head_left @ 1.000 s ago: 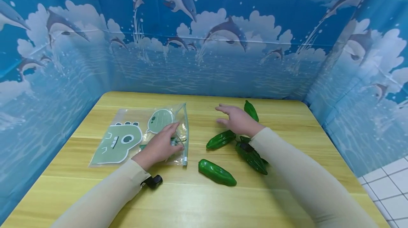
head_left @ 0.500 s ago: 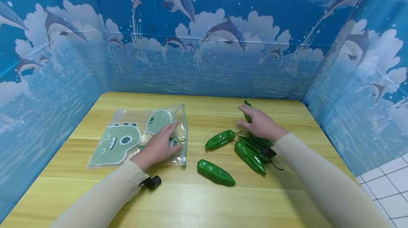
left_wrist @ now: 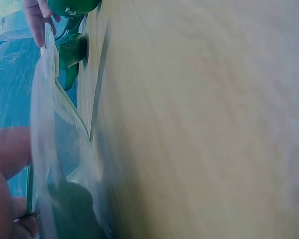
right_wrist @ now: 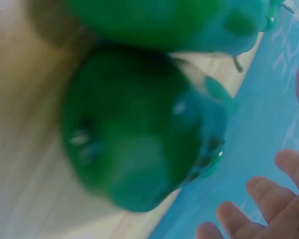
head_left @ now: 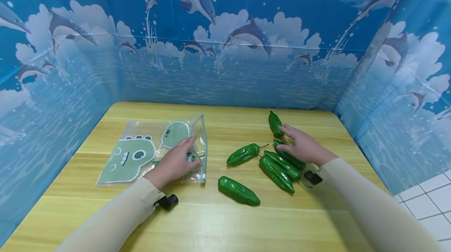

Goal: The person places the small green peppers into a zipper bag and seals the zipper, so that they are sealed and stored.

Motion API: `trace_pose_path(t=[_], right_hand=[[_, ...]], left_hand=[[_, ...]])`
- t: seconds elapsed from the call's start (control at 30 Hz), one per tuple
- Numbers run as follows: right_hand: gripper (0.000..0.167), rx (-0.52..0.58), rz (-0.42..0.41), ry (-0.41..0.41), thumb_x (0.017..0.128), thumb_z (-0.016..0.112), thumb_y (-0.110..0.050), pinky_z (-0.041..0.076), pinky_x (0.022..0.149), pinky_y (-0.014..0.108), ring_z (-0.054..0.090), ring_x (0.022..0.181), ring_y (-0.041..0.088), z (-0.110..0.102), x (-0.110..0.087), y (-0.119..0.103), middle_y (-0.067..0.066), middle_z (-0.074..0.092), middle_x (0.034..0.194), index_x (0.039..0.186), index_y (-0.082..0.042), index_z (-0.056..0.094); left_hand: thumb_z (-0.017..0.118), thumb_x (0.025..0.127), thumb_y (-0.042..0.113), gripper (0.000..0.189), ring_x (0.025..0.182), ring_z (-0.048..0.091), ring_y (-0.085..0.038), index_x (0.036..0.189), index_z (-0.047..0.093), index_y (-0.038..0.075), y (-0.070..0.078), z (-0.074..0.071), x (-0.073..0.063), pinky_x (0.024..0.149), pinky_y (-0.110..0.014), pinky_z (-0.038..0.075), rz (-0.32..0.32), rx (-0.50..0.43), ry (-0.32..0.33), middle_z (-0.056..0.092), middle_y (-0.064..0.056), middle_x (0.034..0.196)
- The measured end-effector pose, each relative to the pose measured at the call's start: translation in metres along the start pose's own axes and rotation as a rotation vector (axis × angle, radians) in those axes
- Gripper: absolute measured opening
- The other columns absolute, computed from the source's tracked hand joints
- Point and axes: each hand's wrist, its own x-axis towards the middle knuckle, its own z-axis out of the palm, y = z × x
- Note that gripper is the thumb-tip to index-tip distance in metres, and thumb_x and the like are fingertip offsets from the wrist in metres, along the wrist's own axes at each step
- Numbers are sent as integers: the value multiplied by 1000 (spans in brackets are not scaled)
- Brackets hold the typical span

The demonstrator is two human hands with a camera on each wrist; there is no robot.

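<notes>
At the left, a clear zip bag (head_left: 137,158) printed with green cartoon shapes lies with its mouth facing right. My left hand (head_left: 174,164) holds its upper layer near the mouth, which gapes in the left wrist view. A green pepper (left_wrist: 74,211) shows through the plastic inside the bag. My right hand (head_left: 303,146) hovers with spread fingers over a green pepper (head_left: 289,156) at the right of a loose group. Beside it are two touching peppers (head_left: 276,175), and another pepper (head_left: 275,124) lies behind. In the right wrist view, a blurred pepper (right_wrist: 139,129) fills the middle.
One pepper (head_left: 243,154) lies between the bag and the group, and another (head_left: 239,191) is nearer the front. The wooden table (head_left: 218,228) is bounded behind and at both sides by a blue dolphin curtain (head_left: 225,71). White tiles (head_left: 428,205) show at the far right.
My right hand has moved rightward from between the bag and the peppers, past the rear pepper, to above the right side of the group. The left hand stays at the bag.
</notes>
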Motion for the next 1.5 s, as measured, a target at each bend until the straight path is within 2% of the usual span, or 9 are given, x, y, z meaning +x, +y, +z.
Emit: trace_pose_path(t=[0.37, 0.57, 0.87, 1.07, 1.33, 1.5], right_hand=[[84, -25, 0, -23, 103, 66, -46, 36, 117, 71, 33, 152, 54, 7, -20, 13, 28, 23, 171, 167, -8, 28], [84, -29, -7, -24, 102, 68, -44, 36, 117, 70, 35, 151, 54, 12, -27, 20, 29, 26, 170, 166, -6, 30], [78, -40, 32, -23, 104, 63, -46, 41, 113, 69, 44, 145, 54, 16, -36, 27, 29, 40, 163, 165, -8, 34], [77, -34, 54, -31, 104, 62, -48, 41, 113, 69, 45, 144, 54, 17, -42, 30, 29, 44, 161, 166, -11, 35], [77, -28, 76, -28, 102, 66, -47, 45, 110, 68, 49, 141, 54, 20, -44, 39, 30, 48, 158, 165, -12, 37], [74, -39, 72, 0, 101, 70, -42, 47, 107, 67, 52, 138, 54, 21, -47, 42, 31, 52, 154, 161, -8, 43]], left_hand=[[83, 91, 36, 100, 150, 43, -45, 169, 25, 12, 0, -1, -1, 120, -60, 40, -3, 10, -2, 30, -16, 172], [82, 91, 36, 99, 150, 43, -44, 168, 26, 12, -1, 0, -1, 120, -60, 40, 2, 12, -3, 31, -17, 172], [82, 91, 36, 99, 151, 42, -43, 168, 26, 11, -1, 0, 0, 121, -59, 39, 3, 16, -5, 31, -17, 171], [82, 90, 36, 99, 151, 42, -44, 168, 26, 11, -2, 0, 0, 121, -60, 39, 2, 15, -4, 31, -16, 172], [82, 90, 36, 100, 152, 41, -44, 168, 26, 12, -2, 0, 0, 121, -60, 39, -8, 5, -3, 30, -15, 172], [82, 90, 36, 100, 152, 41, -43, 168, 26, 12, -2, 2, 0, 121, -60, 39, 0, 8, 0, 31, -16, 172]])
